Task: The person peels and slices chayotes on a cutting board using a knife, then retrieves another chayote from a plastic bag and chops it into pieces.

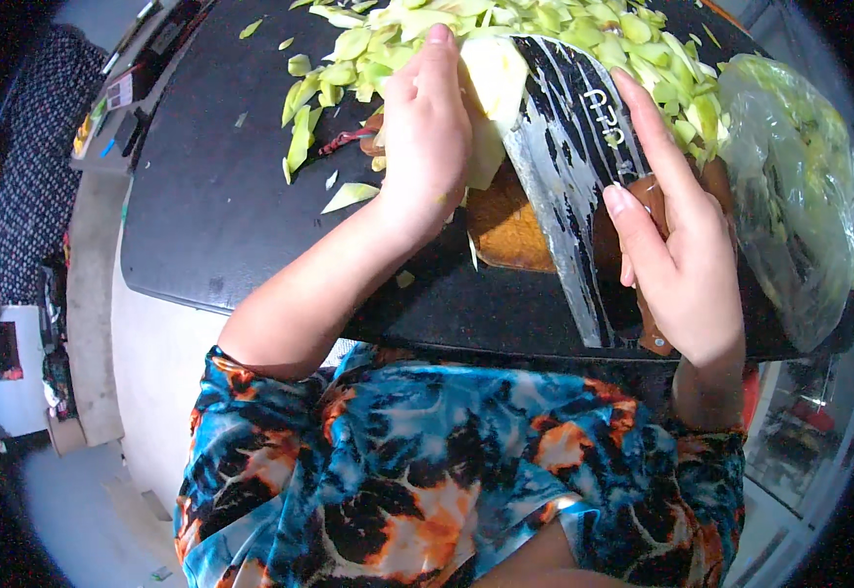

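My right hand (687, 255) is closed around the wooden handle of a broad cleaver (584, 137), its index finger stretched along the blade. Wet smears and pale residue streak the dark blade. Left of the blade, my left hand (432, 137) rests against a pale green vegetable piece (496, 73); some of its fingers are hidden. Beneath lies a brown wooden cutting board (510, 220), partly covered by the blade. Beyond both hands spreads a heap of thin green vegetable slices (584, 24). A knife-like thing with a reddish handle (349, 137) lies beside my left wrist.
The black table (211, 196) carries everything, with its near edge close to my body. On the right stands a clear plastic bag (795, 196) with green pieces inside. A stray slice (351, 197) lies near my left forearm. Shelves and household items line the left.
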The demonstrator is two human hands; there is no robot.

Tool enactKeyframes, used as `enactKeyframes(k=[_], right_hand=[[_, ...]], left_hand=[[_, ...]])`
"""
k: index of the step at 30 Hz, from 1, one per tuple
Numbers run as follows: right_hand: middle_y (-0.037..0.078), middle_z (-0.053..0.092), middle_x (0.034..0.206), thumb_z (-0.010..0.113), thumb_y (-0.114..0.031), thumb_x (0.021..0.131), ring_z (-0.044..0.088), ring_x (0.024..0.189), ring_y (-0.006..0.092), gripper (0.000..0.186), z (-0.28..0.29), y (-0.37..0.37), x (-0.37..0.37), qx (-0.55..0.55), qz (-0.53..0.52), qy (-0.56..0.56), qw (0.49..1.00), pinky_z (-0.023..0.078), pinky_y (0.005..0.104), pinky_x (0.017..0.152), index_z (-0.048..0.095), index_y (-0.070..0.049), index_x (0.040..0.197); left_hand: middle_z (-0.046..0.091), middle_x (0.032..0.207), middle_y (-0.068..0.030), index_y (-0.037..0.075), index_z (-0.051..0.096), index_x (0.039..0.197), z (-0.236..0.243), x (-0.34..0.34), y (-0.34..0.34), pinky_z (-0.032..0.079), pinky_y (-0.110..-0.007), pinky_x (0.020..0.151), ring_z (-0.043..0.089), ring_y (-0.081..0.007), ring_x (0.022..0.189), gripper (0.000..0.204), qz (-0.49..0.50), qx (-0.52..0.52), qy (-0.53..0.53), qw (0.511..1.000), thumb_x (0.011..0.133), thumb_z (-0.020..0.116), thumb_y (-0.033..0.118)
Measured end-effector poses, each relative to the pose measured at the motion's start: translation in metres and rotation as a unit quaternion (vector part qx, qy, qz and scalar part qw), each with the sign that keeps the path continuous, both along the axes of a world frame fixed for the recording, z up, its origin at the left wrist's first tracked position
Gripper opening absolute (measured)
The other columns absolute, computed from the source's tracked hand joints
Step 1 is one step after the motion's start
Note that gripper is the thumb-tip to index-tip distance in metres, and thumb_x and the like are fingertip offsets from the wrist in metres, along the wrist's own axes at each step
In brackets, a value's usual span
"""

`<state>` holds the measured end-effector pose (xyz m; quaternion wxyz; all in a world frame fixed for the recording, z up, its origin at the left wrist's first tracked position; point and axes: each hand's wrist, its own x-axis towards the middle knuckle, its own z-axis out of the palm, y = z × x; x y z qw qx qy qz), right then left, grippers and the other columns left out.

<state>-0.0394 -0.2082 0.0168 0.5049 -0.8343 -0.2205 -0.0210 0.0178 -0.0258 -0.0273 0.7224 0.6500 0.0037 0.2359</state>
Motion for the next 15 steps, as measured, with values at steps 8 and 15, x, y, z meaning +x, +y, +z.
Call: enactKeyframes(k=[8, 15], right_hand=[[0.001, 0.058, 0.104, 0.046, 0.004, 0.089, 0.038, 0.053, -0.0006, 0.059, -0.006, 0.01, 0.001, 0.016, 0.011, -0.001, 1.0, 0.038, 0.0157, 0.044, 0.027, -0.009, 0.144], [-0.003, 0.048, 0.07, 0.046, 0.002, 0.09, 0.037, 0.049, 0.0005, 0.059, -0.006, 0.026, 0.0, 0.01, 0.014, 0.014, 1.0, 0.038, 0.0161, 0.044, 0.026, -0.01, 0.144]], left_hand=[[0.052, 0.066, -0.0013, 0.007, 0.054, 0.072, -0.007, 0.0, 0.0, 0.037, -0.027, 0.056, 0.045, -0.0108, 0.059, 0.045, 0.029, -0.065, 0.038, 0.997, 0.099, 0.036, 0.037], [0.056, 0.072, -0.0023, 0.005, 0.055, 0.08, -0.004, 0.004, -0.002, 0.039, -0.028, 0.06, 0.048, -0.0124, 0.063, 0.046, 0.045, -0.114, -0.009, 0.992, 0.099, 0.032, 0.041]])
